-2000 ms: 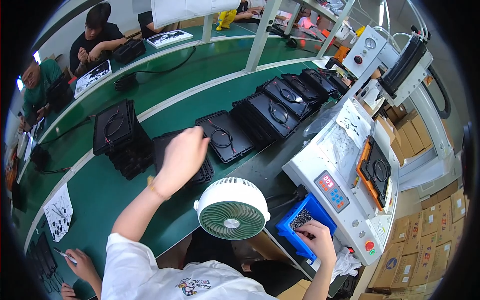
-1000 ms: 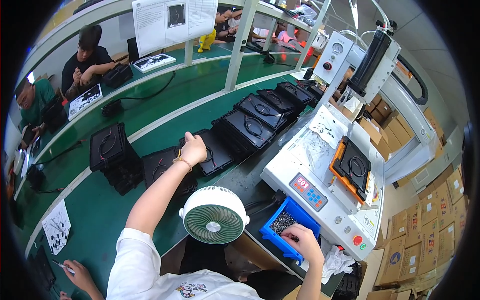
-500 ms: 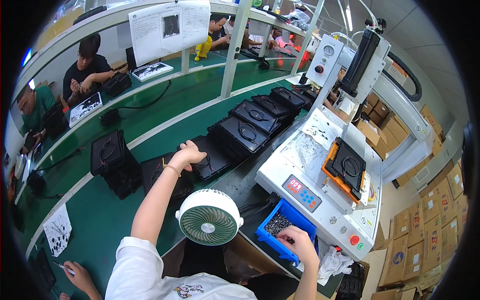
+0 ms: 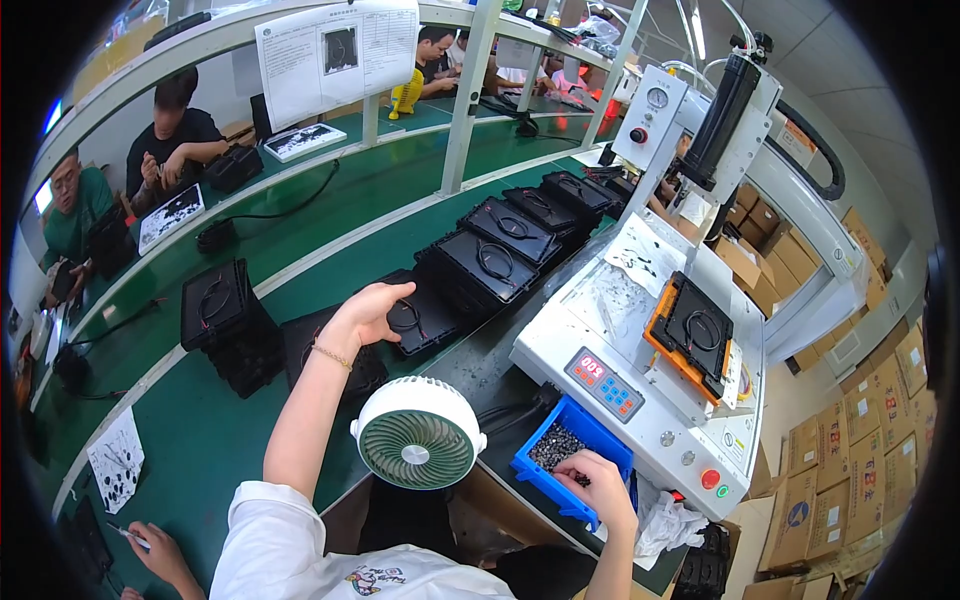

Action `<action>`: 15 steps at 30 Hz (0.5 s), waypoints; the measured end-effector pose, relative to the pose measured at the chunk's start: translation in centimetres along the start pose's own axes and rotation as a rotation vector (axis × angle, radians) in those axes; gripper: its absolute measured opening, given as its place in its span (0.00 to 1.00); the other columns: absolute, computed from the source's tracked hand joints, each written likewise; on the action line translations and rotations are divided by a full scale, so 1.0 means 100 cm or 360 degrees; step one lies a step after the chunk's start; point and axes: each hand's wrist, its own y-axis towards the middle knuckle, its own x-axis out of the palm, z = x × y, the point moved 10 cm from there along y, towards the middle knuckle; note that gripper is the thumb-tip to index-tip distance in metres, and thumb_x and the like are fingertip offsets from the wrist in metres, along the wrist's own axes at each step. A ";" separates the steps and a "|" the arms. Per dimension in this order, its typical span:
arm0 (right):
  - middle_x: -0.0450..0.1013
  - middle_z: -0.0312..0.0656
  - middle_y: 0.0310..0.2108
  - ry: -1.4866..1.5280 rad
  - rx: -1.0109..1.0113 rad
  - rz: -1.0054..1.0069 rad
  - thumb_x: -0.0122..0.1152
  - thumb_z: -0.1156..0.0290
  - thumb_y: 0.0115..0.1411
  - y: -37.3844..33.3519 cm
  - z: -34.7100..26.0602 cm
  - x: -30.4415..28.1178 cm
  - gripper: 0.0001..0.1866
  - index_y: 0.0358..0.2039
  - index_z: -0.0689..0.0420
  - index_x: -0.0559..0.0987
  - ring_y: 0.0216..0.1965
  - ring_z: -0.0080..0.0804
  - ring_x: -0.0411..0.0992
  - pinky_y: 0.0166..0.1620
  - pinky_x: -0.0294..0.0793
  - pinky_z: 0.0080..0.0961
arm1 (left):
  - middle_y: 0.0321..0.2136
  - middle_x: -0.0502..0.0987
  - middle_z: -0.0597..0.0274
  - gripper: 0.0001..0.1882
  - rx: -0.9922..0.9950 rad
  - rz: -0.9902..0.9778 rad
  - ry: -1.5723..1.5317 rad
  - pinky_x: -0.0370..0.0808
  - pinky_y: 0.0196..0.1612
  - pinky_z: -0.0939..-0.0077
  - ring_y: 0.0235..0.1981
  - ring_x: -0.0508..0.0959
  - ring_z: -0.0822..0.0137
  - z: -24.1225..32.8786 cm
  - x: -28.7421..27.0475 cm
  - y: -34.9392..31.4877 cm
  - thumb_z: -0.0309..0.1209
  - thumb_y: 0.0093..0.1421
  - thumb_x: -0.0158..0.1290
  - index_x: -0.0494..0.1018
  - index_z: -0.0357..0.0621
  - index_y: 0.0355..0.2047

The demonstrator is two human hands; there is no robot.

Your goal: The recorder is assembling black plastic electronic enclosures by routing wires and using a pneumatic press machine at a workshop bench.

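Observation:
My left hand (image 4: 370,316) hovers at the near-left edge of a black plastic case (image 4: 425,322) with a coiled black cable on it. Its thumb and fingers are apart, and nothing shows between them. Under that wrist, partly covered by my forearm, lies another black case (image 4: 302,342). My right hand (image 4: 598,484) reaches into a blue plastic bin (image 4: 530,472) of small dark metal parts (image 4: 556,447). Its fingers are curled together around some of those parts at the fingertips; the exact pieces are hard to make out.
A white fan (image 4: 418,432) stands between my arms. To the right is a white press machine (image 4: 600,325) holding a black panel (image 4: 694,330) in an orange fixture. Stacked black cases (image 4: 485,265) run along the green bench. A co-worker's hand (image 4: 160,555) holds a pen-like tool at lower left.
My left hand has lifted and drawn back slightly from the case, its fingers spreading from a curled pose. My right hand stays in the bin, nearly still.

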 end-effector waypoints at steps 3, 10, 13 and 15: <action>0.73 0.42 0.29 0.0011 0.0015 0.0000 0.65 0.78 0.52 0.000 -0.001 0.000 0.06 0.31 0.61 0.78 0.29 0.34 0.74 0.34 0.74 0.25 | 0.67 0.40 0.44 0.40 0.0050 0.0120 -0.0091 0.52 0.61 0.34 0.67 0.46 0.48 -0.009 -0.012 0.015 0.34 0.59 0.57 0.45 0.34 0.63; 0.73 0.42 0.28 0.0048 0.0027 0.0193 0.65 0.78 0.51 -0.001 -0.002 -0.008 0.06 0.31 0.61 0.78 0.28 0.31 0.74 0.33 0.73 0.23 | 0.58 0.49 0.50 0.42 0.0336 0.0798 -0.0412 0.70 0.47 0.46 0.52 0.65 0.56 -0.027 -0.049 0.026 0.21 0.51 0.60 0.45 0.45 0.60; 0.74 0.41 0.29 0.0063 0.0030 0.0329 0.65 0.79 0.52 -0.003 -0.001 -0.015 0.07 0.32 0.62 0.78 0.28 0.28 0.74 0.33 0.74 0.22 | 0.38 0.68 0.56 0.11 0.0246 0.0540 -0.0496 0.71 0.43 0.54 0.38 0.73 0.59 -0.028 -0.032 0.034 0.22 0.59 0.48 0.62 0.41 0.42; 0.75 0.41 0.30 0.0102 0.0099 0.0489 0.64 0.81 0.52 -0.007 0.003 -0.024 0.05 0.31 0.63 0.78 0.28 0.28 0.75 0.33 0.75 0.21 | 0.31 0.74 0.58 0.04 0.0213 0.0454 -0.0522 0.71 0.41 0.56 0.33 0.76 0.61 -0.025 -0.025 0.029 0.23 0.62 0.44 0.67 0.39 0.36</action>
